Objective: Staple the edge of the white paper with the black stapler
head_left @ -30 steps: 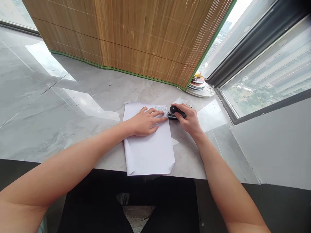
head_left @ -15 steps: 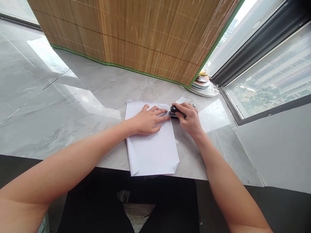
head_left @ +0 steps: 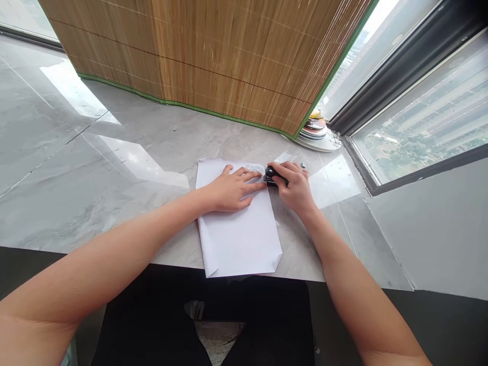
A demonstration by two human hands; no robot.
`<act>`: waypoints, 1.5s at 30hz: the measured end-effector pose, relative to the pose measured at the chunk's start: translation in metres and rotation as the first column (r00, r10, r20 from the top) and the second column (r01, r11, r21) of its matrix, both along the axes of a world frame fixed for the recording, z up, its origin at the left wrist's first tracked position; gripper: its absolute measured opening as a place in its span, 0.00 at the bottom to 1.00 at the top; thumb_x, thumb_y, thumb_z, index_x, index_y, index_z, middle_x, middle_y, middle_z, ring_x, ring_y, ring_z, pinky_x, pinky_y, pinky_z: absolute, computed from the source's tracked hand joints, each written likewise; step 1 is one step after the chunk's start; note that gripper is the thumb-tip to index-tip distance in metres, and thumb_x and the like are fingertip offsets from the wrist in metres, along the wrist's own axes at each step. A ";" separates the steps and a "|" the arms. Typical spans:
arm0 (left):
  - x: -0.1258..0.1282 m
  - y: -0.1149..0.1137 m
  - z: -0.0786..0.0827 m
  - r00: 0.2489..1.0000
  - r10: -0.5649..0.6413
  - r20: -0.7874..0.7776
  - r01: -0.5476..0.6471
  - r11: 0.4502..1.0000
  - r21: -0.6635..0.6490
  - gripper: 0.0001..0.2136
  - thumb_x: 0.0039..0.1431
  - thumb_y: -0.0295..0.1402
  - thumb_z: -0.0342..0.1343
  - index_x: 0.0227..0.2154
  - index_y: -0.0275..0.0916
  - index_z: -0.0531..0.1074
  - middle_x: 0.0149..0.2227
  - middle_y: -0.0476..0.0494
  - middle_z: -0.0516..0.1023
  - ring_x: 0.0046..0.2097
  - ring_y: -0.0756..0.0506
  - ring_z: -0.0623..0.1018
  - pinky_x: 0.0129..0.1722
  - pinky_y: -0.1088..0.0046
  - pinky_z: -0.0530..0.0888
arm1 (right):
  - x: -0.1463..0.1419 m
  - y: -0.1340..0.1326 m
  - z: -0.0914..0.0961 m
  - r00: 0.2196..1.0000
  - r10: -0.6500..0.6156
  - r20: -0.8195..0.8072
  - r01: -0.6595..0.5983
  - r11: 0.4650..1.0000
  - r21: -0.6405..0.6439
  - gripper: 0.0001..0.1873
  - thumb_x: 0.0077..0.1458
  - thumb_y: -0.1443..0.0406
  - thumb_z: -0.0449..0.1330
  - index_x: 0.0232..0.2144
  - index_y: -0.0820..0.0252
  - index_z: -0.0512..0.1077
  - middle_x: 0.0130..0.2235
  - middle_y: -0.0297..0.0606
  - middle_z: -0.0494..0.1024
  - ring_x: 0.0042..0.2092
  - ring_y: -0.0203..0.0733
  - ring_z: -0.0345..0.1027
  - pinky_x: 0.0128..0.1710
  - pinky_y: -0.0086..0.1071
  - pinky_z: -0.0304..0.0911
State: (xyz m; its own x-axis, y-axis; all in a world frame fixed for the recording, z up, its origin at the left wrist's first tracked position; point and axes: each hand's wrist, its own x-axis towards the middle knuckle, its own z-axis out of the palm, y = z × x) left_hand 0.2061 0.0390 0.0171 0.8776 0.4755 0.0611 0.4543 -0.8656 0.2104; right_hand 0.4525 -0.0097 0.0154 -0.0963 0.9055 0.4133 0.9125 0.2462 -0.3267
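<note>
A white sheet of paper (head_left: 240,234) lies on the grey marble ledge (head_left: 114,178), its near corners folded over the ledge's front edge. My left hand (head_left: 229,190) lies flat on the sheet's upper part, fingers stretched toward a small printed slip (head_left: 254,167) at the top right corner. My right hand (head_left: 293,187) is closed around a small black stapler (head_left: 272,177) whose mouth sits at that corner over the paper's edge. The fingers hide most of the stapler.
A bamboo blind (head_left: 213,56) with green edging hangs down to the ledge behind the paper. A stack of plates (head_left: 317,133) stands at the back right by the window frame (head_left: 396,76). A tiny dark object (head_left: 304,164) lies just beyond my right hand.
My right hand has closed more tightly over the stapler and pressed it a little further onto the paper's corner. My left hand stays flat in the same place.
</note>
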 end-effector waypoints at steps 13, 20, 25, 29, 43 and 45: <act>0.000 0.000 -0.001 1.000 0.003 0.018 -0.003 1.000 0.000 0.29 0.74 0.40 0.49 0.76 0.56 0.63 0.80 0.41 0.59 0.73 0.27 0.66 0.71 0.34 0.57 | -0.001 0.001 0.002 0.997 0.004 -0.077 -0.004 1.000 -0.003 0.20 0.68 0.65 0.56 0.56 0.49 0.82 0.48 0.42 0.84 0.51 0.56 0.73 0.56 0.51 0.62; 0.000 0.001 -0.001 1.000 0.006 0.018 -0.006 1.000 -0.005 0.29 0.74 0.40 0.49 0.76 0.55 0.64 0.80 0.40 0.59 0.73 0.26 0.66 0.70 0.34 0.57 | -0.002 0.002 0.002 0.994 0.008 -0.109 -0.005 1.000 0.022 0.20 0.68 0.64 0.55 0.55 0.49 0.82 0.47 0.42 0.83 0.50 0.55 0.72 0.56 0.50 0.64; 0.000 0.001 -0.001 1.000 -0.006 0.027 0.006 1.000 0.004 0.29 0.75 0.40 0.49 0.76 0.56 0.63 0.80 0.41 0.60 0.73 0.27 0.65 0.70 0.35 0.58 | -0.003 0.001 0.003 0.998 0.001 -0.064 -0.002 1.000 -0.003 0.19 0.68 0.65 0.55 0.54 0.49 0.82 0.47 0.42 0.83 0.50 0.55 0.72 0.55 0.50 0.62; -0.001 0.002 -0.002 1.000 -0.012 0.024 0.012 1.000 0.006 0.29 0.75 0.40 0.49 0.77 0.56 0.62 0.80 0.41 0.60 0.74 0.27 0.65 0.71 0.36 0.57 | -0.002 0.000 0.003 1.000 -0.014 -0.022 0.013 0.999 -0.031 0.20 0.67 0.66 0.55 0.54 0.48 0.81 0.47 0.41 0.83 0.51 0.55 0.71 0.55 0.50 0.58; -0.002 0.004 -0.003 0.999 -0.015 0.036 0.015 1.000 -0.007 0.29 0.74 0.40 0.50 0.76 0.59 0.63 0.79 0.43 0.61 0.74 0.28 0.64 0.71 0.36 0.56 | -0.001 0.000 0.003 0.999 -0.018 0.034 0.019 0.999 -0.048 0.21 0.69 0.65 0.53 0.56 0.47 0.80 0.49 0.42 0.83 0.53 0.57 0.69 0.55 0.51 0.57; -0.002 0.004 -0.003 0.999 -0.016 0.044 0.016 1.000 -0.009 0.29 0.74 0.40 0.50 0.76 0.59 0.63 0.79 0.44 0.61 0.74 0.27 0.64 0.71 0.36 0.56 | -0.001 0.000 0.003 0.998 -0.018 0.056 0.020 0.999 -0.050 0.21 0.69 0.65 0.53 0.56 0.47 0.80 0.50 0.42 0.83 0.53 0.57 0.69 0.54 0.51 0.57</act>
State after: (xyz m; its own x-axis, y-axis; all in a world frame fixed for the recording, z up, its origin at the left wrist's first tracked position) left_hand 0.2039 0.0427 0.0142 0.8817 0.4622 0.0950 0.4307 -0.8706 0.2379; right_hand 0.4514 -0.0098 0.0183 -0.1005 0.9269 0.3616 0.9339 0.2132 -0.2869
